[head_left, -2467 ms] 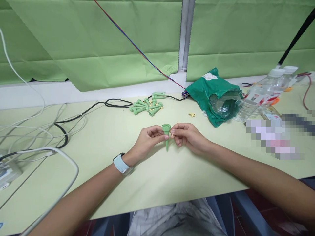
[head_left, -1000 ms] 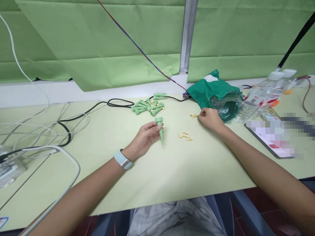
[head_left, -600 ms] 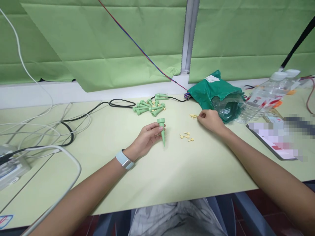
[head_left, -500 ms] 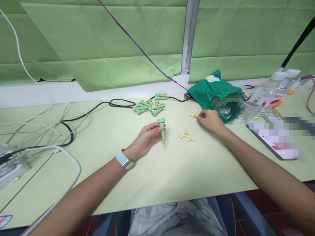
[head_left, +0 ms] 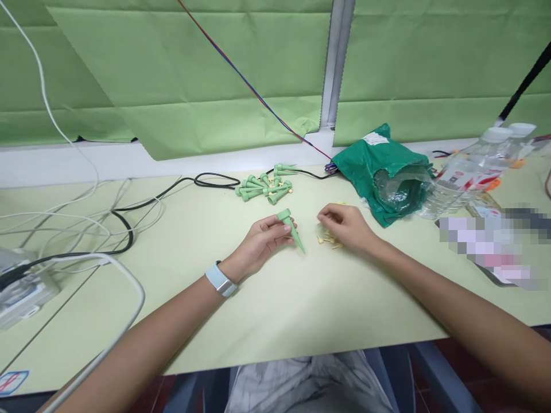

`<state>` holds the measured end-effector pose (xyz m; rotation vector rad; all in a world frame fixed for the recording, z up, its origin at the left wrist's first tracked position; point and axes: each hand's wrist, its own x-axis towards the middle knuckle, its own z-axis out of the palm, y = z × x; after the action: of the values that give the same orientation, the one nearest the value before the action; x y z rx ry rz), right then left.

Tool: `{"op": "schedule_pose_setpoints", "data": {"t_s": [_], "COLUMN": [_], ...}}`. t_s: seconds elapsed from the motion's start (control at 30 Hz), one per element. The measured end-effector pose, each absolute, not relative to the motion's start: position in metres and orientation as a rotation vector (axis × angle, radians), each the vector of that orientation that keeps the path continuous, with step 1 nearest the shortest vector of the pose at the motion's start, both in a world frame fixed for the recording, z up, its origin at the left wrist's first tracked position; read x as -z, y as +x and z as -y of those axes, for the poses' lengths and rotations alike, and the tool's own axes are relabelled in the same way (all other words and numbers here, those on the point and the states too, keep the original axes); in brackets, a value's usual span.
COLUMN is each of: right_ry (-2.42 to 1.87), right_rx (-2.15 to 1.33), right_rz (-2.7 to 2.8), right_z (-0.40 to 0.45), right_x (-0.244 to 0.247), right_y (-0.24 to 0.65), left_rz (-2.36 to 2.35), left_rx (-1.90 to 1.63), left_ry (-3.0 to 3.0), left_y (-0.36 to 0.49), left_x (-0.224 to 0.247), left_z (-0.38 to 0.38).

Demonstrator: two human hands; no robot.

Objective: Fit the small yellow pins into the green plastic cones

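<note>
My left hand (head_left: pixel 262 240) holds a green plastic tapered spike (head_left: pixel 291 230) between thumb and fingers, its point tilted down to the right. My right hand (head_left: pixel 346 226) hovers just to the right, fingers curled, directly over a small group of pale yellow plastic pieces (head_left: pixel 328 242), which it partly hides. Another yellow piece (head_left: pixel 340 202) shows just behind my right hand's fingers. I cannot tell whether those fingers hold a piece.
Several green spikes lie in a heap (head_left: pixel 263 190) at the back of the pale green table (head_left: pixel 301 304). Right of it are a crumpled green bag (head_left: pixel 381 172) and plastic bottles (head_left: pixel 469 172). Cables (head_left: pixel 129 212) run across the left side.
My right hand has moved left and toward me, from the rear yellow piece to above the small yellow group. My left hand has tilted the spike, swinging its point to the right.
</note>
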<state>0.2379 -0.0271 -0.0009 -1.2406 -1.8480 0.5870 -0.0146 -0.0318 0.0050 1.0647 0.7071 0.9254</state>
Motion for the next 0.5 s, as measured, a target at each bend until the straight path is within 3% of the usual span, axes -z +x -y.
{"op": "schedule_pose_setpoints", "data": {"t_s": [0.1,0.17,0.3,0.5], "right_ry": [-1.079,-1.046,-1.064,-1.208], "right_rx": [-0.917,-0.959,-0.801,-0.295], "right_rz": [1.836,1.825,1.840,1.952], "right_z": [0.047,0.056,0.059,0.023], "right_x": [0.000,0.001,0.004,0.001], "right_y": [0.209,0.199,0.198,0.216], "left_rz": [-0.685,-0.671,-0.656,-0.716], "left_rx": [-0.940,-0.949,-0.968,-0.965], "left_ry": [1.087,1.114,1.148,1.035], "left_y": [-0.014,-0.013,-0.012,-0.010], "left_x": [-0.005,-0.005,-0.005,-0.004], "left_z": [0.033,0.034,0.034,0.034]}}
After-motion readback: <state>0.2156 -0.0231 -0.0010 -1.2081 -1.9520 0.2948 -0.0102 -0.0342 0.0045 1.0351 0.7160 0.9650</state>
